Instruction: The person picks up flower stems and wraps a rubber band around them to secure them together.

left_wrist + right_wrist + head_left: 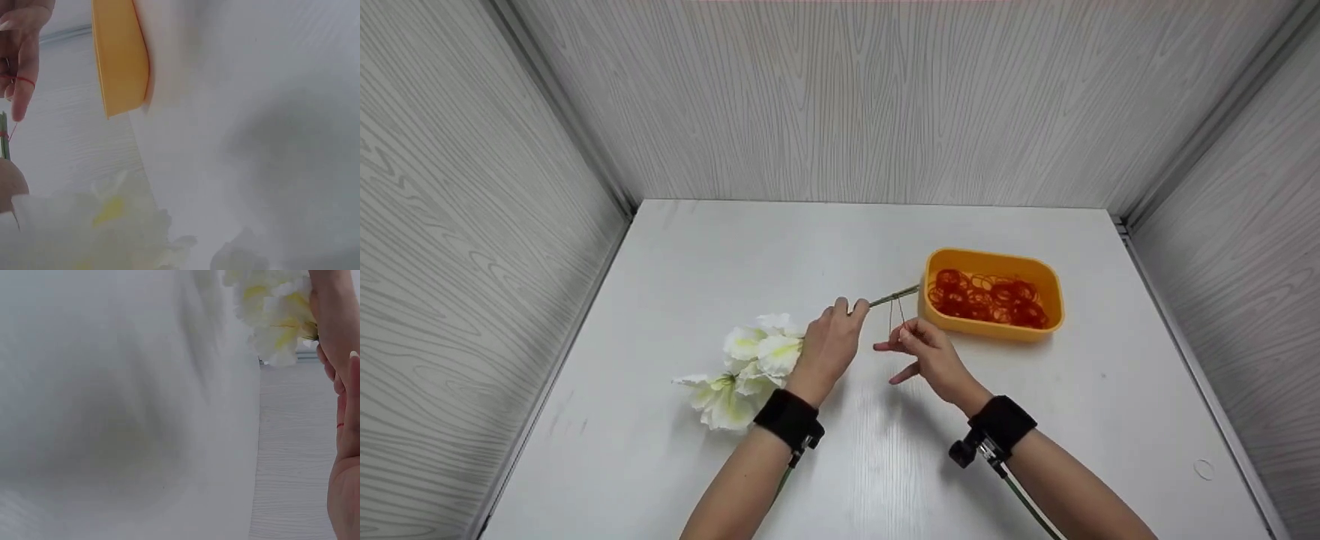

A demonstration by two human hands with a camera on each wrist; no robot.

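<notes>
My left hand (pixel 832 341) grips the green stems (pixel 896 295) of a bunch of white flowers (pixel 750 367) with yellow-green centres. The blooms spread to the lower left, and the stem ends point up and right. A thin red rubber band (pixel 25 81) loops over a finger of my right hand (pixel 930 356) and stretches to the stems, where red also shows around them in the left wrist view. Thumb and fingers of the right hand hold the band just below the stem ends, some other fingers stretched out. Part of the stems is hidden in the left hand.
An orange-yellow box (pixel 997 328) stands right of the stem ends, holding many loose red rubber bands (pixel 990 298). The white table (pixel 720 247) is bounded by grey wood-grain panels (pixel 840 105) at the back and both sides. Both wrists wear black straps with cables.
</notes>
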